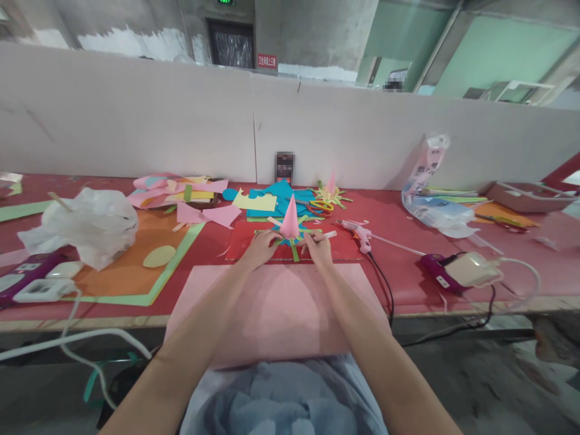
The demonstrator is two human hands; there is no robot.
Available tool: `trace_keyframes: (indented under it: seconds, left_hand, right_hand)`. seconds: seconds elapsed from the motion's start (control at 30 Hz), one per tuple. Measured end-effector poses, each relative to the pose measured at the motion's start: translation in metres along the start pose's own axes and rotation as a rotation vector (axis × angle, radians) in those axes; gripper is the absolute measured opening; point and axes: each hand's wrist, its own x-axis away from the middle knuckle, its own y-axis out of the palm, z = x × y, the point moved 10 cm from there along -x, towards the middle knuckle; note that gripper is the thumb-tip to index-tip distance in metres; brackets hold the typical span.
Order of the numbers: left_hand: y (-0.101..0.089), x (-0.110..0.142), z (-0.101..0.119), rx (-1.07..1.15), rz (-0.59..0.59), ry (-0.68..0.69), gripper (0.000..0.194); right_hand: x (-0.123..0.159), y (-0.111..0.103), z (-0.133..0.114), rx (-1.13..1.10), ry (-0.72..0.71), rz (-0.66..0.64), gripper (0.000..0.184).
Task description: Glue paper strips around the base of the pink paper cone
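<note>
A pink paper cone point(290, 219) stands upright on a blue paper base with green and pale strips radiating from it. It is in front of me, over a red board point(240, 238). My left hand point(261, 248) is closed at the left edge of this cone craft, fingertips pinching its rim. At the right edge is my right hand point(318, 246), its fingers curled close to the strips. A slim whitish stick point(330, 234) pokes out to the right from its grip. What lies between the fingertips is too small to make out.
A pink glue gun point(361, 234) lies right of the board, its black cord hanging over the table edge. Behind are yellow-handled scissors point(319, 207), blue paper point(263, 202) and a second cone craft point(332, 188). Power strips point(441, 273) and a crumpled white bag point(97, 220) flank the pink sheet point(272, 302).
</note>
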Motion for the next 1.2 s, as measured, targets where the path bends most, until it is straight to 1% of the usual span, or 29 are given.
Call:
trace_keyframes:
  seconds: [0.1,0.27,0.43,0.63,0.77,0.87,1.03,1.2]
  left_hand:
    - [0.0007,-0.0009,-0.0016,0.016,-0.005,-0.002,0.018]
    - [0.0015,-0.0015,-0.0016,0.005,-0.031,0.006,0.021]
    - [0.0017,-0.0024,-0.0025,-0.001,-0.035,0.004,0.023]
    - [0.0011,-0.0026,-0.0017,0.003,-0.026,0.014,0.026]
    - [0.0013,-0.0024,-0.0027,-0.006,-0.026,0.009,0.026]
    - [0.0015,-0.0024,-0.0025,-0.004,-0.029,0.008,0.027]
    - [0.0003,-0.0023,0.0004,-0.005,-0.031,0.017,0.023]
    - [0.0002,-0.0018,0.0003,-0.002,-0.037,0.006,0.027]
  right_hand:
    - [0.0007,0.0021,-0.0013,-0.009,0.000,-0.018,0.027]
    - [0.0013,0.0010,-0.0028,0.068,-0.011,-0.007,0.027]
    - [0.0012,0.0022,-0.0012,-0.013,0.010,-0.019,0.026]
    - [0.0012,0.0033,-0.0017,0.044,-0.003,-0.027,0.026]
    - [0.0024,0.0054,-0.0021,0.000,0.019,-0.048,0.022]
    - [0.0027,0.0055,-0.0028,-0.001,0.024,-0.053,0.021]
    - [0.0026,0.0044,-0.0037,0.008,0.011,-0.047,0.021]
    - [0.0026,0.0049,-0.0040,0.004,0.008,-0.050,0.021]
